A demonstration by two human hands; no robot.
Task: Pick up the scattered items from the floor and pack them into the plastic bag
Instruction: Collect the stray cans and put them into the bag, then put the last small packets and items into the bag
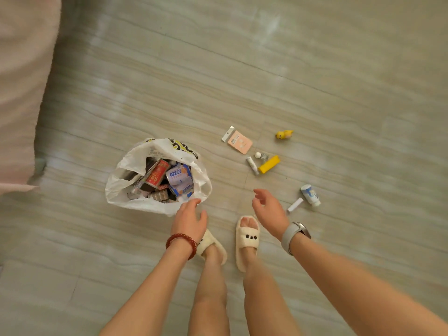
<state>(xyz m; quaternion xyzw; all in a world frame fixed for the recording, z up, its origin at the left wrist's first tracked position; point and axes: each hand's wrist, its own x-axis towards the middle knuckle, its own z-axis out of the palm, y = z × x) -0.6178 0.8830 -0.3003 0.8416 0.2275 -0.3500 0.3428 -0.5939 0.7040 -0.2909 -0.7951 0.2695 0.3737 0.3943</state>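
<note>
A white plastic bag (126,170) stands open on the floor, holding a red can (158,176), a blue-white pack (180,181) and several small packets. My left hand (189,220) hovers empty at the bag's near rim, fingers apart. My right hand (268,212) is empty too, fingers spread, above the floor right of the bag. Scattered to the right lie a pink card packet (239,142), a yellow duck toy (284,134), a yellow tube (269,164), a white stick (252,165), a white-blue bottle (310,195) and a small white tube (294,205).
My two feet in cream slippers (247,241) stand just behind the hands. A pink bed or sofa edge (21,93) fills the left side. A small white ball (257,154) and a clear bit lie by the yellow tube. The floor is pale striped tile.
</note>
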